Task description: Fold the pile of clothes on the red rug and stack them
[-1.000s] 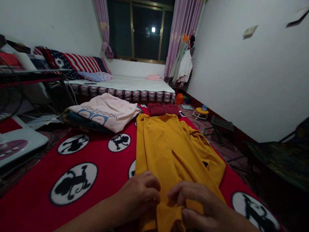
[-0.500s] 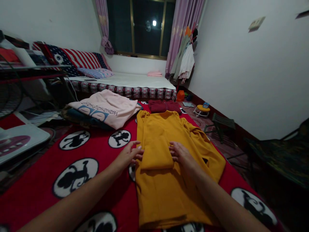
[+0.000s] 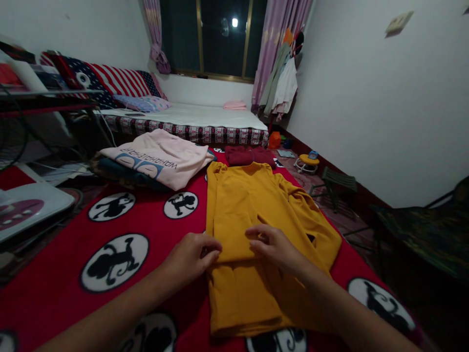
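Left hand [image 3: 200, 252] and right hand [image 3: 269, 242], both bare, are over a mustard-yellow garment [image 3: 244, 296] laid out on a red blanket [image 3: 154, 222] with round black-and-white prints. Both are partly closed, fingers bent. The left hand's thumb and forefinger come close together at the left edge of a folded flap [image 3: 234, 237] on the garment; whether cloth is pinched between them cannot be told. The right hand curls over the flap's opposite edge, its lower fingers hidden beneath the hand, so its hold is unclear too. Both forearms run out of view at the bottom.

The garment's collar end points away from the person, just in front of a folded dark red cloth [image 3: 249, 155]. Bunched yellow fabric lies along its right side, and a small dark patch there is hard to make out. To the left, a pale pink garment [image 3: 168, 159] tops a pile; its lettering is hard to read, and it covers much of the darker cloth [image 3: 134, 178] beneath. At the right, a camouflage-patterned chair [image 3: 428, 234] is cut off and deep in shadow.
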Demonstrator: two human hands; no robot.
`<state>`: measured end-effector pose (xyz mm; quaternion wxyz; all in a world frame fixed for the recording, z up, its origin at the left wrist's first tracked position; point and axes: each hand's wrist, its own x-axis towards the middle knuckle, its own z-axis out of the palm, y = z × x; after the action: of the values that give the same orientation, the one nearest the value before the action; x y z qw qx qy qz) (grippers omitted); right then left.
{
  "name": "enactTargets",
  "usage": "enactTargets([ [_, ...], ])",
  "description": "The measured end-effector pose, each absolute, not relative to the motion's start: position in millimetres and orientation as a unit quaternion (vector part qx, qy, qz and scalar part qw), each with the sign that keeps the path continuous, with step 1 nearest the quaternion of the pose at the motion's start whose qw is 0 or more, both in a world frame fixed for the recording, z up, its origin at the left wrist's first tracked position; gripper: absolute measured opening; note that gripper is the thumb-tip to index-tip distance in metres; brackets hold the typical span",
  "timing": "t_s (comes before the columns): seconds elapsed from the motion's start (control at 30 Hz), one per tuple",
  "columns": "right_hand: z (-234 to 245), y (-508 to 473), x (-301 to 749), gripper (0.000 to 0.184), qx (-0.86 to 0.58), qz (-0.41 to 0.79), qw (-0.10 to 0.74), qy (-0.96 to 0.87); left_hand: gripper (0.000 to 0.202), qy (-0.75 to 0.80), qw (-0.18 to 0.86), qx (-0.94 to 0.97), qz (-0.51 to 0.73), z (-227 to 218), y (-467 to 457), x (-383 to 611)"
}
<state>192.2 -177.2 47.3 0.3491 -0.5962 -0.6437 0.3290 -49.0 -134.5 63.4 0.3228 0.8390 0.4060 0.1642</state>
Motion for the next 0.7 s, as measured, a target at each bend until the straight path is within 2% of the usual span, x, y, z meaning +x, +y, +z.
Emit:
enactTargets([
  [0.1,50.8,-181.4,188.8,0.021,-0.621,0.141,0.298,-0.711,0.022,0.405,0.207,0.878,0.151,68.4,-138.9,-44.2],
  [0.17,47.4,-181.9,182.8,0.033,-0.612,0.051,0.280,-0.738,0.027,0.371,0.171,0.893,0.189,67.2,-136.5,-32.7],
  [0.23,40.2,-182.4,176.4,0.047,-0.577,0.034,0.236,-0.781,0.040,0.317,0.167,0.909,0.213,59.1,-128.1,-18.7],
  [0.33,31.3,-185.8,175.6,0.059,-0.519,0.075,0.160,-0.836,0.054,0.290,0.161,0.928,0.171,34.9,-107.5,-3.6],
  [0.37,31.3,-187.6,179.9,0.056,-0.507,0.092,0.152,-0.844,0.056,0.296,0.147,0.932,0.151,25.7,-100.5,-1.3],
  [0.47,41.3,-193.5,209.7,0.031,-0.529,0.119,0.177,-0.821,0.056,0.318,0.079,0.936,0.128,4.1,-87.0,0.0],
  [0.57,57.3,-198.4,259.2,0.024,-0.664,0.013,0.202,-0.720,0.056,0.327,0.035,0.934,0.142,-3.9,-85.9,-1.2],
  [0.63,65.0,-201.3,293.2,0.024,-0.764,-0.098,0.151,-0.620,0.055,0.324,0.023,0.934,0.150,-4.5,-87.9,-1.3],
  [0.7,68.9,-204.8,319.6,0.034,-0.835,-0.134,0.050,-0.531,0.055,0.321,0.019,0.934,0.155,-4.5,-89.2,-0.9],
])
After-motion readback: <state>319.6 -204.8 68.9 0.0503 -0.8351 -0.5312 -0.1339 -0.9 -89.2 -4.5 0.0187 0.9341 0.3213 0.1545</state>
